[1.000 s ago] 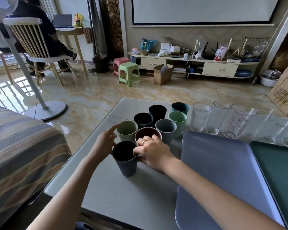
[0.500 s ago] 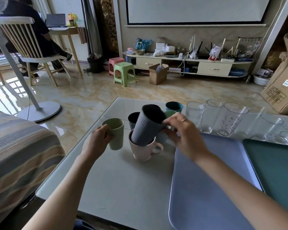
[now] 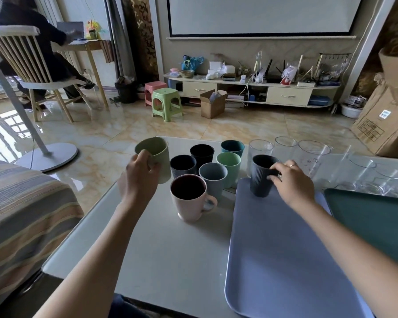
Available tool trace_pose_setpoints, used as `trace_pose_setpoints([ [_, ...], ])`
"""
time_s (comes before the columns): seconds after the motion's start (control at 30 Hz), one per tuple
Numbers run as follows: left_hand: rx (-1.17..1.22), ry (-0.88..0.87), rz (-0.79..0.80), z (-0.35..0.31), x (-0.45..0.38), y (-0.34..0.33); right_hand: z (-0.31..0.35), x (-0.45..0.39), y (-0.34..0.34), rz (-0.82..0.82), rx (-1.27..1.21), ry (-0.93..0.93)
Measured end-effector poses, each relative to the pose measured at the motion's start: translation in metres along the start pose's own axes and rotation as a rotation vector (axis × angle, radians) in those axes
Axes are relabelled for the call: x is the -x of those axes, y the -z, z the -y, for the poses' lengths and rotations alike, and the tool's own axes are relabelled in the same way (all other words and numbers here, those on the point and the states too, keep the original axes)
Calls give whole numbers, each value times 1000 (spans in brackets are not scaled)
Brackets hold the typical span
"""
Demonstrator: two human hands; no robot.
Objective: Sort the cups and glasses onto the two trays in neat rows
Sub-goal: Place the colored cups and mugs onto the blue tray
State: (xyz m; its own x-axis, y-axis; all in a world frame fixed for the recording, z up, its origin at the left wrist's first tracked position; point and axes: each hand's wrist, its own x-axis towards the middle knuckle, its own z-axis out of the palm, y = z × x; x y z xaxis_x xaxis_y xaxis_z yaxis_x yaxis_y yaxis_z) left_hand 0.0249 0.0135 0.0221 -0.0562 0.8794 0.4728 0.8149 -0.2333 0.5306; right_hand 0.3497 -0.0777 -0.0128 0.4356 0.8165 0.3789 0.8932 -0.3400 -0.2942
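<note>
Half a second ago my right hand [image 3: 293, 183] had the dark ribbed cup [image 3: 261, 176] tilted in the air above the pink mug [image 3: 189, 197]; now that cup stands upright at the far left corner of the lilac tray [image 3: 283, 253], whether its base has fully touched down I cannot tell. My left hand [image 3: 139, 177] has lifted the pale green cup [image 3: 154, 157] higher and further left, clear of the group.

From the head camera, my right fingers [image 3: 275, 173] are closed over the dark ribbed cup's near rim and side, gripping it. My left fingers [image 3: 145, 160] are wrapped around the pale green cup, thumb hooked over its rim, and the cup leans toward me.

On the table [image 3: 170, 260] between my hands, the pink mug stands nearest me with its handle pointing right. Behind it, bunched close together, are a grey-blue cup [image 3: 213, 180], a navy cup [image 3: 183, 166], a mint cup [image 3: 229, 167], a black cup [image 3: 202, 154] and a teal cup [image 3: 232, 148].

Clear glasses [image 3: 285, 150] stand in a loose row along the table's far edge, behind the two trays. To the right of the lilac tray lies the dark green tray [image 3: 375, 223], partly cut off by the frame edge, with only my right forearm crossing above it.
</note>
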Motion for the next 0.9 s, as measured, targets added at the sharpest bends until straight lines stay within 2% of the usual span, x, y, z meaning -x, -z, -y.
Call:
trace_pose_setpoints([
  [0.17, 80, -50, -49, -22, 1, -3, 5, 0, -18, 81, 72, 37],
  [0.37, 78, -130, -55, -42, 3, -14, 1, 1, -20, 137, -4, 11],
  [0.6, 186, -208, -66, -90, 11, -25, -4, 16, 10, -33, -232, 71],
  [0.77, 258, -345, 82, -128, 24, -39, -9, 17, 28, 71, -486, 143],
  [0.9, 289, -470, 332, -150, 40, -52, -15, 23, 37, 215, -687, 80],
])
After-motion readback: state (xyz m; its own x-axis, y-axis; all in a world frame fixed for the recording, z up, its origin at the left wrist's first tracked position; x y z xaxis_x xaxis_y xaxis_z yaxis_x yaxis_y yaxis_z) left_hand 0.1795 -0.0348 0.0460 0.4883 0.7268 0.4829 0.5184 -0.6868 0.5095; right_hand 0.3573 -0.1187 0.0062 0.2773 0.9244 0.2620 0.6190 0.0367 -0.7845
